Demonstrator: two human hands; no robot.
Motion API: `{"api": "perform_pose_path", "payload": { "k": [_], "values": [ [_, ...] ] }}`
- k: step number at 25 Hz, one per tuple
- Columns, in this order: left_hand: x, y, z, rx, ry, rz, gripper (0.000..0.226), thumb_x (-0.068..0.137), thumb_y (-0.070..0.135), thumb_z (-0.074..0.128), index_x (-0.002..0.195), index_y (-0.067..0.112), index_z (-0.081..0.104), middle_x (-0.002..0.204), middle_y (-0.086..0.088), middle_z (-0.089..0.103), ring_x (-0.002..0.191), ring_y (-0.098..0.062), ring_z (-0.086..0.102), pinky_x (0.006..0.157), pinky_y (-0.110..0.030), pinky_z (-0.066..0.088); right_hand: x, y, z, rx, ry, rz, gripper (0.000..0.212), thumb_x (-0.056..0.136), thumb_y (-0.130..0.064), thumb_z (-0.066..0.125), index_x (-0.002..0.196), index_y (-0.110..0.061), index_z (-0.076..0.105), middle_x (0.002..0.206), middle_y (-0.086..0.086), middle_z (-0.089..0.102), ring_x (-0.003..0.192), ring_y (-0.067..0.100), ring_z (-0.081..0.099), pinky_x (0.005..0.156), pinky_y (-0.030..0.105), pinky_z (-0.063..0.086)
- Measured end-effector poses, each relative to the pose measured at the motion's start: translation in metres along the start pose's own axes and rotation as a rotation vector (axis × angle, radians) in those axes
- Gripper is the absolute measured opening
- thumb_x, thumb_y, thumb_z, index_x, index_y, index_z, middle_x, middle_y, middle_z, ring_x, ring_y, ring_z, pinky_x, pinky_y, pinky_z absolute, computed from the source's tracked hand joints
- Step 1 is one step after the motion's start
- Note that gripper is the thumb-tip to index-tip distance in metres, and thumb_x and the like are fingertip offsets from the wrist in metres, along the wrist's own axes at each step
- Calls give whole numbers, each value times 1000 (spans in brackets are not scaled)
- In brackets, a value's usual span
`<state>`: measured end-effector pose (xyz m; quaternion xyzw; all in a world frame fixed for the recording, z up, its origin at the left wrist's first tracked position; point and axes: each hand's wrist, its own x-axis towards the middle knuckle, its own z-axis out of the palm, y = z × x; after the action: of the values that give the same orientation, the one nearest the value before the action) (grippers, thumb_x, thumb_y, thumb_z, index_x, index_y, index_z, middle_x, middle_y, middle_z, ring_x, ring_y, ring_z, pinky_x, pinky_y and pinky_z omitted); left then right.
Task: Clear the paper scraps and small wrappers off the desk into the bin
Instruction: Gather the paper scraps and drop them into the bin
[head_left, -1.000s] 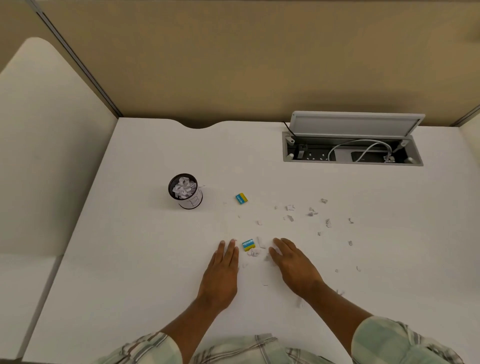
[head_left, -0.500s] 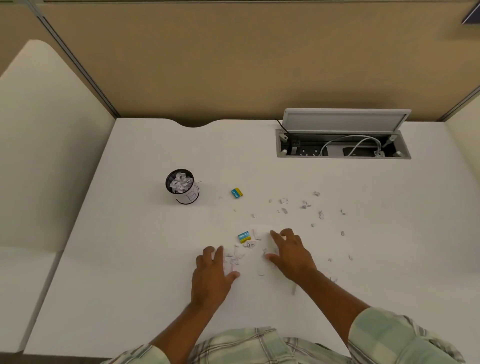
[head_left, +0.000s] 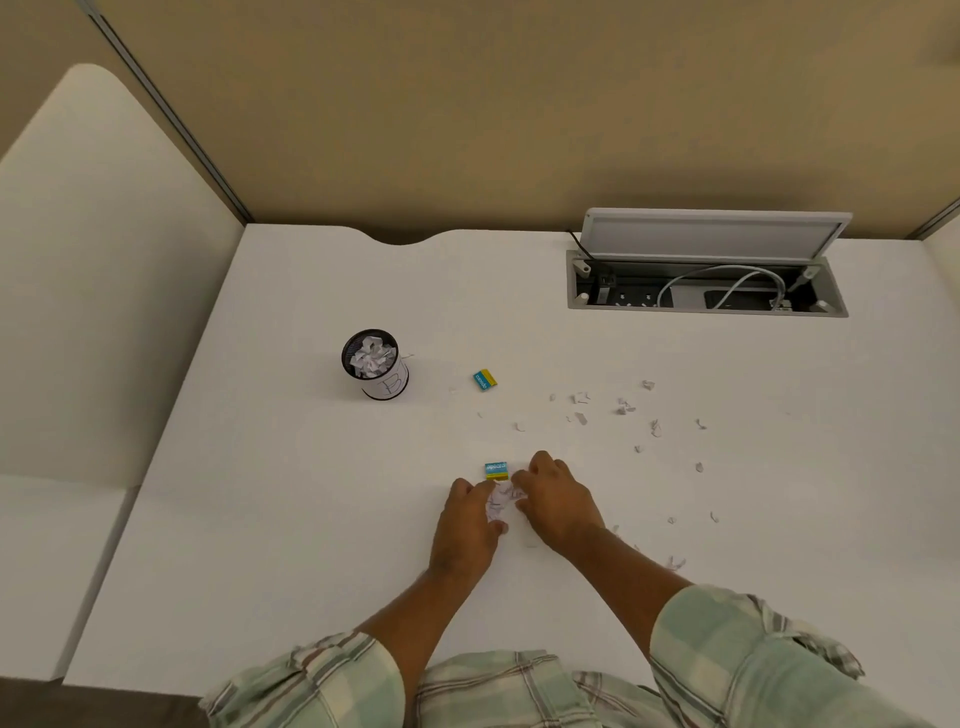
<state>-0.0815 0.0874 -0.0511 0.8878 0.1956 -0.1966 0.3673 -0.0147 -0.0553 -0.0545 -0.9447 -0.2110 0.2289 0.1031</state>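
Observation:
My left hand (head_left: 466, 525) and my right hand (head_left: 557, 499) lie side by side on the white desk (head_left: 291, 519), cupped around a small heap of white paper scraps (head_left: 500, 503) pressed between their fingers. A blue-and-yellow wrapper (head_left: 495, 470) lies just beyond the fingertips, touching the heap's far edge. A second blue-and-yellow wrapper (head_left: 485, 379) lies farther back. To its left stands the bin (head_left: 375, 364), a small black mesh cup holding crumpled paper. Several loose scraps (head_left: 623, 406) are scattered to the right of my hands.
An open cable box (head_left: 706, 288) with its lid raised and white cables inside is set into the desk at the back right. A beige partition runs along the back and a white side panel (head_left: 104, 291) stands on the left.
Both hands have slid towards each other, sweeping scattered scraps into one heap between them. The wrapper that lay between my fingertips now sits just beyond them.

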Motion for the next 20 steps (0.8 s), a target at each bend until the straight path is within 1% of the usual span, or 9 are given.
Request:
{"api": "perform_pose_path", "payload": {
  "k": [4, 6, 8, 10, 12, 14, 16, 18, 20],
  "values": [
    [5, 0, -2, 121, -40, 65, 66, 90, 28, 74, 150, 19, 45, 137, -4, 49, 129, -20, 55, 93, -17, 51, -17, 23, 3, 0, 10, -39, 21, 102, -26, 50, 119, -20, 63, 114, 3, 53, 103, 21, 56, 77, 32, 56],
    [7, 1, -2, 166, -67, 106, 70, 91, 30, 73, 153, 19, 41, 141, -4, 46, 131, -19, 54, 100, -21, 50, -27, 35, 5, 6, 14, -44, 22, 103, -29, 48, 113, -19, 65, 112, 1, 53, 103, 21, 57, 75, 35, 57],
    [8, 2, -1, 181, -73, 142, 72, 91, 31, 73, 153, 19, 40, 143, -3, 44, 134, -17, 51, 104, -23, 48, -36, 42, 4, 85, 29, -21, 26, 102, -34, 50, 114, -19, 67, 116, -1, 56, 107, 20, 57, 79, 37, 56],
    [10, 3, 1, 182, -58, 181, 73, 89, 34, 75, 151, 17, 43, 142, -3, 44, 134, -18, 51, 108, -27, 49, -44, 48, -1, 173, 108, 30, 30, 99, -39, 56, 120, -21, 69, 123, -3, 59, 111, 19, 58, 86, 35, 55],
    [11, 5, 1, 185, -34, 209, 70, 86, 39, 77, 145, 18, 48, 140, -1, 45, 130, -18, 53, 104, -32, 53, -52, 60, -8, 236, 220, 130, 36, 96, -45, 61, 123, -22, 69, 126, -2, 57, 113, 20, 59, 88, 35, 55],
    [11, 9, 1, 191, -27, 218, 70, 82, 46, 79, 141, 22, 50, 138, 2, 43, 126, -19, 53, 96, -37, 56, -64, 76, -12, 298, 231, 293, 50, 92, -55, 63, 130, -22, 62, 129, 2, 52, 115, 24, 59, 87, 39, 57],
    [11, 12, 2, 199, -58, 207, 80, 77, 49, 81, 144, 26, 45, 139, 4, 40, 127, -20, 50, 95, -40, 55, -77, 87, -12, 269, 107, 449, 76, 81, -69, 66, 140, -24, 48, 130, 9, 47, 113, 31, 61, 85, 42, 59],
    [12, 18, 5, 253, -76, 197, 90, 75, 53, 81, 149, 29, 38, 142, 2, 39, 129, -21, 48, 96, -41, 55, -87, 83, -5, 204, -30, 515, 100, 69, -77, 71, 146, -25, 34, 128, 13, 41, 106, 36, 65, 83, 42, 59],
    [14, 24, 8, 334, -81, 192, 92, 76, 55, 79, 152, 29, 33, 144, -2, 38, 128, -24, 49, 95, -41, 56, -90, 71, 5, 175, -81, 507, 110, 64, -76, 76, 147, -26, 25, 128, 14, 38, 102, 37, 67, 83, 41, 59]
  ]
}}
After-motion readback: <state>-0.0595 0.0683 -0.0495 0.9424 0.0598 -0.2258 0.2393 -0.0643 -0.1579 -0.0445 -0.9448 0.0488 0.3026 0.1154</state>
